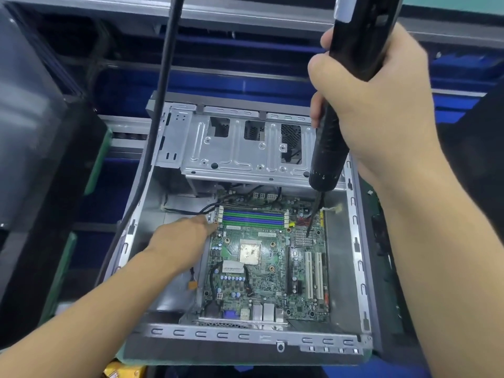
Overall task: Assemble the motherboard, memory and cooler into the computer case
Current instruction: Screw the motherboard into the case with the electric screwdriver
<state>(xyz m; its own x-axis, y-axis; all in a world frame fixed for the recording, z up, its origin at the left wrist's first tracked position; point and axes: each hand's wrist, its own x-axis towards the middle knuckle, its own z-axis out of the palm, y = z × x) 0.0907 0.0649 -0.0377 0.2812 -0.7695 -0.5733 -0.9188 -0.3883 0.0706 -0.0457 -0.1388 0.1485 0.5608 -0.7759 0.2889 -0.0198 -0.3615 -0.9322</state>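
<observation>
While the computer case (338, 257) lies open, the motherboard (261, 282) sits flat inside, probably being screwed down. Right hand (376, 105) wraps the electric screwdriver (327, 148), bit down by the heatsink (301, 240). Left hand (177, 241), fingers straight, steadies the board edge. Memory slots (253, 218) are empty, no cooler fitted.

A black sleeve (482, 159) covers the right arm.

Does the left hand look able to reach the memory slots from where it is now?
Probably yes. The left hand rests at the left edge of the motherboard, right beside the memory slots, which lie uncovered. The screwdriver in the right hand points down farther right, near the small heatsink.
</observation>
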